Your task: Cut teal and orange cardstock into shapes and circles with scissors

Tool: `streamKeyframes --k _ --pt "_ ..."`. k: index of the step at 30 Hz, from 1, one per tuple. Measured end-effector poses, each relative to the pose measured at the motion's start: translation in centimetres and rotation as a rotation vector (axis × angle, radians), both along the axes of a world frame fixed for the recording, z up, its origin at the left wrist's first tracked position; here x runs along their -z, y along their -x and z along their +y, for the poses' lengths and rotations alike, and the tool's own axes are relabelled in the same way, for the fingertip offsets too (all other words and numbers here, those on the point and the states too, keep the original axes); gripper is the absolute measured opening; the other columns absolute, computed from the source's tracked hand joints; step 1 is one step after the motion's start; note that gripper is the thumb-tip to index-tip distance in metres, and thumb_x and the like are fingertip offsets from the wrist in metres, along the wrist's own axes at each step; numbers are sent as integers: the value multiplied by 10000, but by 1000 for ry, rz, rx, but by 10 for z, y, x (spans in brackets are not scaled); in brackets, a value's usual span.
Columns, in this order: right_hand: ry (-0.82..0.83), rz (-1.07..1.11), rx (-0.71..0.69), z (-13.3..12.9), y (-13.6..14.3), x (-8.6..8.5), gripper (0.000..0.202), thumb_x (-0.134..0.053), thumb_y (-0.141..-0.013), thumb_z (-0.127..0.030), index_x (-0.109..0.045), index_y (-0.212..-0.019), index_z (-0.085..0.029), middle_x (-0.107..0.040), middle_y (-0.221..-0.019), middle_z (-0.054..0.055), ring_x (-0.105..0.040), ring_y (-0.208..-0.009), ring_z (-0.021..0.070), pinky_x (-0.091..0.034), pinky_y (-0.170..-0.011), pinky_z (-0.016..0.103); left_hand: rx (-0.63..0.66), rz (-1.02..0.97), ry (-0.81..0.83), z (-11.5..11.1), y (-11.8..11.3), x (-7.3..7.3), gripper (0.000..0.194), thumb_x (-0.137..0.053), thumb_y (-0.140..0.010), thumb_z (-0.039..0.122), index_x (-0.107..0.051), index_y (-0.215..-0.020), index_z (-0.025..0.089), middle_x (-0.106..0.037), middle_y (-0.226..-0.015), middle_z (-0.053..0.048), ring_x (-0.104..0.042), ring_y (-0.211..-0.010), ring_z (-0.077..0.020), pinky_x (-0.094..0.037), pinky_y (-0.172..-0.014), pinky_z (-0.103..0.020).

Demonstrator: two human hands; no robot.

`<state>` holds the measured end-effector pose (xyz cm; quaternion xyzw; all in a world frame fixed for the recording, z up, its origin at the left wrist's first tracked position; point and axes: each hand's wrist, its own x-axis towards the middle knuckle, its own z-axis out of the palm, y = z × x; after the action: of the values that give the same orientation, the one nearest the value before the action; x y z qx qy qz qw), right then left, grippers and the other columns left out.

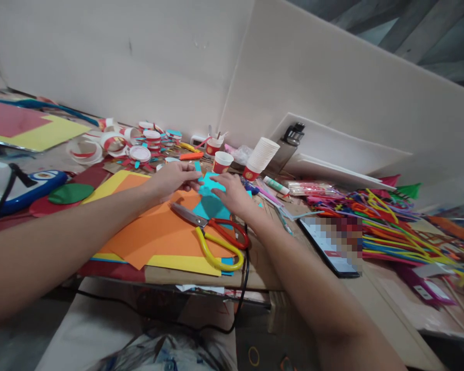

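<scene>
My left hand [174, 181] is closed, its thumb and fingertips pinching a small turquoise paper strip [197, 167]. Beside it, my right hand [234, 193] has its fingers apart and slightly bent over a larger turquoise paper piece [212, 203], seemingly touching it. Just below the hands lie scissors [206, 224] with one red and one yellow handle, blades pointing left. They rest on orange paper sheets [158, 234], with yellow paper [185, 264] showing underneath.
Behind stand a paper cup [222, 162], a leaning cup stack [261, 157] and several cut red-and-white cup pieces [152, 136]. At right are a phone [328, 245] and pipe cleaners [394, 232]. A blue-and-white device [42, 183] sits left. A black cable [246, 278] hangs over the table edge.
</scene>
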<state>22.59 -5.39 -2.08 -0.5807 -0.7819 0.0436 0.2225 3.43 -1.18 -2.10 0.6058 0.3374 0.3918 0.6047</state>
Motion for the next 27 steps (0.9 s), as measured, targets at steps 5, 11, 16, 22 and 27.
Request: streamKeyframes --k 5,11,16,22,27 --pt "186 -328 80 0 -5 3 187 -612 -845 -249 -716 -995 -212 -646 -1138 71 -506 -1093 242 -359 -912 350 -45 -56 51 -1 -1 -3 217 -700 -698 278 -528 -674 148 -692 -723 -71 -597 -543 -103 -383 -486 -206" --pt "183 -351 54 0 -5 -2 113 -603 -829 -190 -691 -894 -161 -664 -1015 73 -574 -967 182 -388 -817 260 -75 -72 55 -2 -3 -4 135 -673 -708 225 -582 -678 130 -652 -658 -27 -521 -483 -55 -396 -498 -192" --pt "191 -344 41 -3 -7 1 90 -577 -833 -158 -651 -883 -148 -669 -928 72 -586 -864 156 -381 -723 226 -61 -93 72 -1 -2 -3 146 -677 -709 228 -568 -698 131 -655 -666 -31 -539 -490 -62 -383 -486 -193" --pt "202 -279 122 -13 -9 1 225 -565 -850 -175 -590 -1072 -146 -687 -948 79 -597 -805 159 -360 -629 225 -53 -88 75 3 0 1 183 -690 -707 243 -537 -726 145 -680 -724 -53 -581 -540 -85 -395 -500 -201" --pt "159 -175 183 -18 -15 -8 146 -536 -877 -211 -667 -870 -146 -704 -886 70 -596 -777 151 -359 -646 231 -87 -105 59 4 1 1 181 -697 -702 243 -545 -699 145 -635 -665 -21 -492 -483 -55 -366 -482 -195"
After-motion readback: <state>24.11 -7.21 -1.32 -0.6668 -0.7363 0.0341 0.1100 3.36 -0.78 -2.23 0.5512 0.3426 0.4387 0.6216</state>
